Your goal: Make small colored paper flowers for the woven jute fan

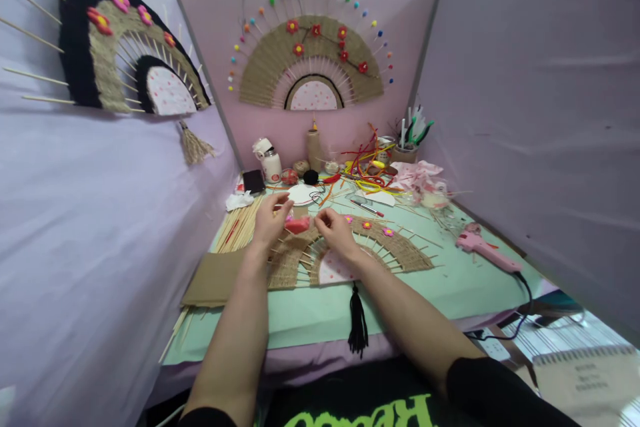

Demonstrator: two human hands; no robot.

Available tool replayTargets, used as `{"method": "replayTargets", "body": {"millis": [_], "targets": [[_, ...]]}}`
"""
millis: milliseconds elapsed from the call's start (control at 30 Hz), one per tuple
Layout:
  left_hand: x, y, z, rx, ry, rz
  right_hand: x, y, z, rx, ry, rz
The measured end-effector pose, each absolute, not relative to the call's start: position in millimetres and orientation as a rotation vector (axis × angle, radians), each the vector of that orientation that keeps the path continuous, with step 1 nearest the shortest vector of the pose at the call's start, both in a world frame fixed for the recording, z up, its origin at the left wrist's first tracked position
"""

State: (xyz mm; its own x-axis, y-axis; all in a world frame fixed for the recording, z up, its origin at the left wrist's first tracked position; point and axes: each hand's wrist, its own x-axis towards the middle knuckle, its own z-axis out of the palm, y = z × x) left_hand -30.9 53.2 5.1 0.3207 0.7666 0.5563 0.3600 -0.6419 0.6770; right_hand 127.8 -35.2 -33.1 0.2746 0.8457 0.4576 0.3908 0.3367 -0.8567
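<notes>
On the table in front of me lies a woven half-circle fan [410, 257] with a pale spotted centre [333, 268], small pink and orange flowers [367, 225] along its band, and a black tassel [357, 320] hanging over the table edge. Over its left part, my left hand [271, 219] has its fingers drawn together beside a soft-looking red-pink piece [299, 225]. My right hand [334, 232] is pinched closed just right of that piece, above the fan's middle. Whatever sits between the fingertips of either hand is too small to make out.
A pink glue gun [487, 253] with a cord lies at right. Brown cardboard [213, 278] and thin sticks [237, 227] are at left. Behind stand a white bottle [270, 163], yarn balls, red and yellow pipe cleaners [373, 170] and a tool holder [405, 155]. Finished fans [260, 73] hang on the walls.
</notes>
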Motion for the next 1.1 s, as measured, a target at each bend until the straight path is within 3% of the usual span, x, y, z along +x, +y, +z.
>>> {"method": "replayTargets", "body": {"millis": [200,667,1100], "targets": [[-5.0,35.6,-9.0,2.520,0.727,0.987,134.6,-33.5,-28.2,-1.258,-1.127,0.450],[2.7,27.3,-5.5,2.412,0.844,0.909,133.3,-36.3,-24.3,-1.225,-1.169,0.443],[3.4,29.1,-8.1,2.413,0.874,0.890,139.9,-39.7,-26.3,-1.277,-1.518,-0.115]]}}
